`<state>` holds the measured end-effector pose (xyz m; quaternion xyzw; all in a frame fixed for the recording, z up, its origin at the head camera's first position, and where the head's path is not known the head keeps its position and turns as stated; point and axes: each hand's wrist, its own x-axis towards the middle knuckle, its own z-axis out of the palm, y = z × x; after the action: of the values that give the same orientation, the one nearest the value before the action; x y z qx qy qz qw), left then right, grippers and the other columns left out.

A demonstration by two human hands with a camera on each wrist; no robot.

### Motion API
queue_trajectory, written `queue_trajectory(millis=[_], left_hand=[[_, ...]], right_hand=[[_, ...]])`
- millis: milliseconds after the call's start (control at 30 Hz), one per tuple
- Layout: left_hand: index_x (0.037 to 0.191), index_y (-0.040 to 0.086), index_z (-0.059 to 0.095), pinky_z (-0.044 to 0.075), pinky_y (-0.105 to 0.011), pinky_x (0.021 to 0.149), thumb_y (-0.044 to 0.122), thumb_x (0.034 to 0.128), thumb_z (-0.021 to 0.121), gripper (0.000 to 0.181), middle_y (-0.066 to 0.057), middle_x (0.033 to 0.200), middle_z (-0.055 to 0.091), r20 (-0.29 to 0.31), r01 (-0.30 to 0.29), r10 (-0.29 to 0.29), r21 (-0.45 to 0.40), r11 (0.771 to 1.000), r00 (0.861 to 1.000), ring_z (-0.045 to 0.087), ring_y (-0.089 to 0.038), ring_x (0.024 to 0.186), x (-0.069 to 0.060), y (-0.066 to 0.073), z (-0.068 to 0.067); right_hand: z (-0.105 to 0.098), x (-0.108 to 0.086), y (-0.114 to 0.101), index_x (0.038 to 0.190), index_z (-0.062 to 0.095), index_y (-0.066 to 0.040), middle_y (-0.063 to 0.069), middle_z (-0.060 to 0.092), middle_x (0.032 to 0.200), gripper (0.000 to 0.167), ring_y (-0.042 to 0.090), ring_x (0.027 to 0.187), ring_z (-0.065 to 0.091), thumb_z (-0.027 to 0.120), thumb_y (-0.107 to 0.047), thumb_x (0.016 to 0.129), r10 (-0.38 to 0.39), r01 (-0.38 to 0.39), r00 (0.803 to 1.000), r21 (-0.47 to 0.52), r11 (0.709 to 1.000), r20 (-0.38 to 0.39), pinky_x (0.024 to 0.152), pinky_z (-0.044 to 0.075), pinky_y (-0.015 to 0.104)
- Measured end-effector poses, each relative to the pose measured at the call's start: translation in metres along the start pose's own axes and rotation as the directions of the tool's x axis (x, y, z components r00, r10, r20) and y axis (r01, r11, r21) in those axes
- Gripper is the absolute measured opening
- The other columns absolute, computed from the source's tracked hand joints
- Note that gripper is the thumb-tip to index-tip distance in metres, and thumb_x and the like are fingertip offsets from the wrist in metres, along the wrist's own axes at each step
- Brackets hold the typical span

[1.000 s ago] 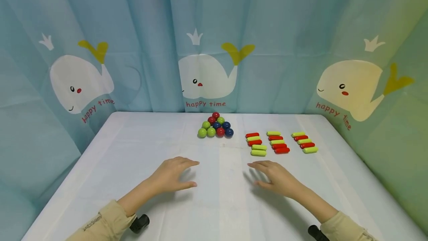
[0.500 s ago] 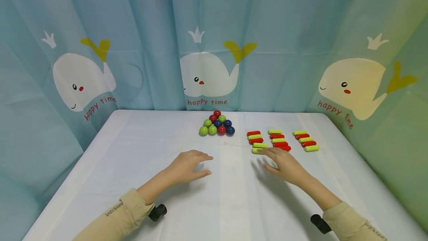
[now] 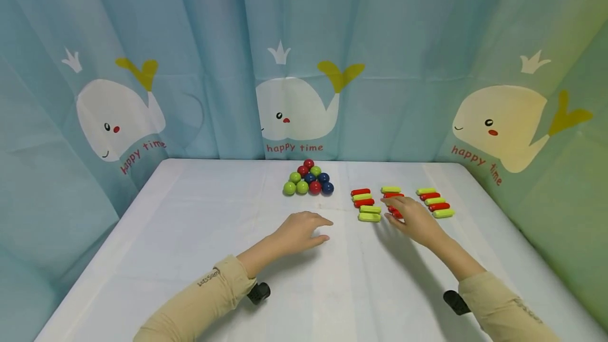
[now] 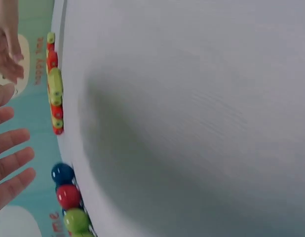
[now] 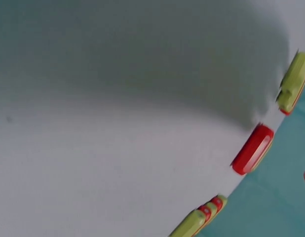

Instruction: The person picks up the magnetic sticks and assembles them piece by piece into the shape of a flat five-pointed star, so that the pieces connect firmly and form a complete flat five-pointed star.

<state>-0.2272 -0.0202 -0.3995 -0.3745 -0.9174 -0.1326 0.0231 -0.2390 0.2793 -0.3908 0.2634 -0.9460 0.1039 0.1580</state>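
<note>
Well, the left hand (image 3: 301, 234) is up off the table (image 3: 199, 236), thumb and fingers well parted, holding nothing; its shadow lies below, so it seems raised to stay clear. At twelve o'clock from it, near the far edge, balls (image 3: 309, 177) in red, green and blue sit packed in a triangle, probably so that each steadies its neighbours.

At two o'clock from that hand is the left row (image 3: 363, 203), five sticks (image 3: 369, 217) in red and green, laid lengthwise against one another, perhaps to stop them rolling and make them easy to count.

The middle row (image 3: 393, 195) comes next, partly covered by the right hand (image 3: 415, 223), which has its thumb and fingers apart and seems to hold nothing; that gap would suit something slim. Whether a fingertip touches a stick, I cannot tell.

At two o'clock from this hand lies the right row (image 3: 435, 201), its colours alternating, apparently set apart so the groups do not mix.
</note>
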Motion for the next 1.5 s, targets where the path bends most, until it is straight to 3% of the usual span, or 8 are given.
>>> queue_trajectory(millis=[333,700,833,1033,1233,1367,1467,1500], left_hand=[[0.123,0.019,0.063,0.049,-0.028,0.093,0.034,0.0936,0.057,0.034,0.004,0.121,0.066,-0.004,-0.034,0.034,0.022,0.999,0.999,0.060,-0.012,0.111,0.049,0.015,0.010],[0.122,0.018,0.064,0.049,-0.023,0.091,0.028,0.0927,0.060,0.031,0.007,0.120,0.065,0.021,-0.027,0.027,0.004,1.000,0.999,0.061,-0.010,0.110,0.098,0.031,0.021],[0.120,0.018,0.065,0.048,-0.021,0.090,0.026,0.0925,0.060,0.028,0.007,0.120,0.066,0.005,-0.024,0.024,0.019,1.000,1.000,0.061,-0.008,0.109,0.112,0.031,0.027],[0.115,0.020,0.068,0.048,-0.019,0.086,0.024,0.0920,0.061,0.024,0.009,0.117,0.067,-0.001,-0.040,0.040,0.071,0.997,0.999,0.062,-0.006,0.106,0.124,0.029,0.044],[0.110,0.019,0.071,0.050,-0.020,0.081,0.020,0.0890,0.064,0.022,0.009,0.110,0.070,0.009,-0.005,0.004,0.074,0.997,1.000,0.064,-0.007,0.099,0.134,0.032,0.054],[0.100,0.017,0.073,0.043,-0.015,0.068,0.015,0.0861,0.067,0.015,0.009,0.089,0.068,0.005,-0.002,0.001,0.078,0.997,1.000,0.055,-0.003,0.078,0.132,0.035,0.056],[0.098,0.015,0.073,0.041,-0.018,0.066,0.011,0.0853,0.067,0.015,0.007,0.087,0.067,0.004,-0.001,0.001,0.077,0.997,1.000,0.051,-0.005,0.075,0.129,0.037,0.056],[0.103,0.015,0.072,0.044,-0.017,0.070,0.011,0.0854,0.067,0.019,0.007,0.094,0.069,0.006,0.003,-0.003,0.075,0.997,1.000,0.056,-0.005,0.080,0.128,0.037,0.055]], right_hand=[[-0.010,0.007,0.016,0.117,0.060,0.004,0.028,0.063,0.109,0.039,0.045,0.100,0.058,0.070,-0.002,0.080,0.124,-0.123,0.991,-0.029,0.992,0.047,0.085,0.049,0.055],[-0.008,0.005,0.042,0.115,0.059,0.009,0.028,0.064,0.105,0.033,0.043,0.096,0.061,0.063,0.000,0.084,0.099,-0.099,0.995,-0.006,0.995,0.014,0.082,0.050,0.054],[-0.008,0.006,0.047,0.116,0.059,0.008,0.029,0.063,0.107,0.034,0.045,0.098,0.059,0.063,0.000,0.084,0.114,-0.114,0.993,-0.002,0.994,0.014,0.083,0.048,0.055],[-0.003,0.006,0.048,0.117,0.058,0.009,0.030,0.062,0.110,0.035,0.045,0.100,0.059,0.065,-0.001,0.084,0.131,-0.131,0.991,-0.004,0.991,0.023,0.084,0.048,0.055],[-0.001,0.007,0.046,0.117,0.058,0.009,0.030,0.062,0.110,0.036,0.045,0.099,0.059,0.066,-0.003,0.084,0.172,-0.172,0.983,0.000,0.985,0.058,0.084,0.049,0.055],[0.000,0.008,0.044,0.115,0.059,0.010,0.030,0.063,0.106,0.034,0.044,0.096,0.060,0.066,-0.003,0.083,0.144,-0.144,0.988,-0.005,0.990,0.053,0.082,0.050,0.054],[0.001,0.010,0.044,0.114,0.059,0.009,0.030,0.063,0.106,0.034,0.045,0.097,0.060,0.066,-0.002,0.083,0.139,-0.139,0.989,-0.010,0.990,0.052,0.083,0.050,0.054],[0.002,0.011,0.043,0.115,0.059,0.009,0.030,0.063,0.108,0.034,0.045,0.098,0.060,0.066,-0.003,0.083,0.149,-0.149,0.987,-0.004,0.989,0.058,0.084,0.049,0.055]])
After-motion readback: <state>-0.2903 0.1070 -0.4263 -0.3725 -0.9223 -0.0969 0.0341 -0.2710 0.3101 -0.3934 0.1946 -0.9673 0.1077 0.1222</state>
